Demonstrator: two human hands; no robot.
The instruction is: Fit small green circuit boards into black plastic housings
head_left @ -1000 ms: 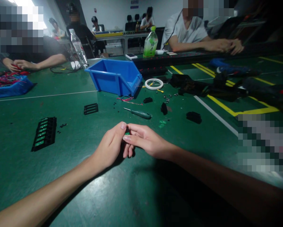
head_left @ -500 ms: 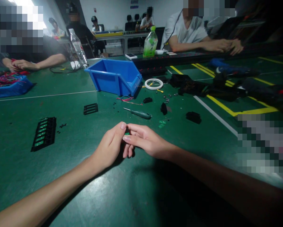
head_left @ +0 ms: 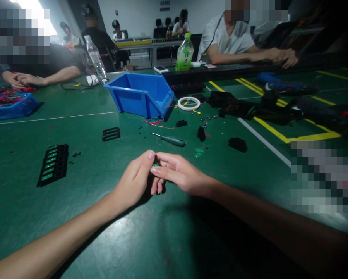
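My left hand (head_left: pixel 137 174) and my right hand (head_left: pixel 181 172) meet over the green table, fingers closed around a small green circuit board (head_left: pixel 155 165) in a dark piece. Most of that part is hidden by my fingers. Just beyond them lies a screwdriver (head_left: pixel 174 140) with a green handle. Off to the left sits a black tray (head_left: pixel 53 164) holding a row of green boards, with tiny black bits (head_left: pixel 75 155) beside it. A slotted black frame (head_left: pixel 111 134) lies farther back. Loose green boards (head_left: pixel 199 152) rest to the right of the screwdriver.
A blue bin (head_left: pixel 133 99) stands ahead, near a white tape ring (head_left: pixel 189 103) and scattered screws (head_left: pixel 204 122). Black parts (head_left: pixel 237 144) lie at right. A blue tray of wires (head_left: pixel 12 104) is far left. A green bottle (head_left: pixel 184 54) and co-workers' arms (head_left: pixel 243 57) are across the table.
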